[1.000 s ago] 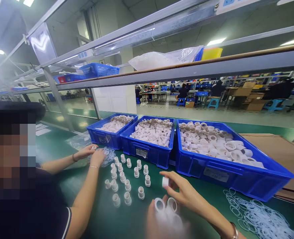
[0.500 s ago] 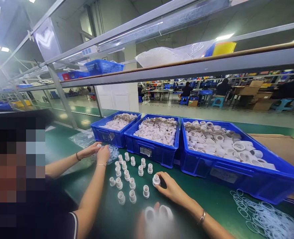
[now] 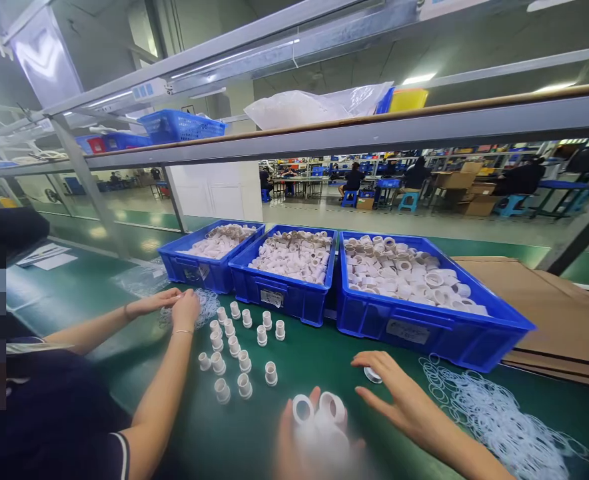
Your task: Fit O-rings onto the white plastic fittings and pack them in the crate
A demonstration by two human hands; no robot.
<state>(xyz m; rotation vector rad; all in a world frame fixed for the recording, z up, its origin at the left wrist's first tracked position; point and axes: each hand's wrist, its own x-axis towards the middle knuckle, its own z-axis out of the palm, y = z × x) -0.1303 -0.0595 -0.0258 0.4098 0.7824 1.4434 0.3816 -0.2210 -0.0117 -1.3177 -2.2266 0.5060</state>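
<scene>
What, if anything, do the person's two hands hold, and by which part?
Left hand: several white rings, held around their outer sides; blur hides the exact contact. Right hand: a white piece shows partly behind it; whether held, I cannot tell.

The right forearm (image 3: pixel 462 453) enters from lower right; the right hand (image 3: pixel 402 403) points leftward, thumb (image 3: pixel 374 402) spread from extended fingers (image 3: pixel 385 363). The left hand (image 3: pixel 285 440), partly blurred, curls upward at lower centre

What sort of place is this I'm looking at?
Probably a factory assembly area: three blue bins heaped with small white parts stand on a green bench, and in the background people sit on blue stools near more worktables.
</scene>
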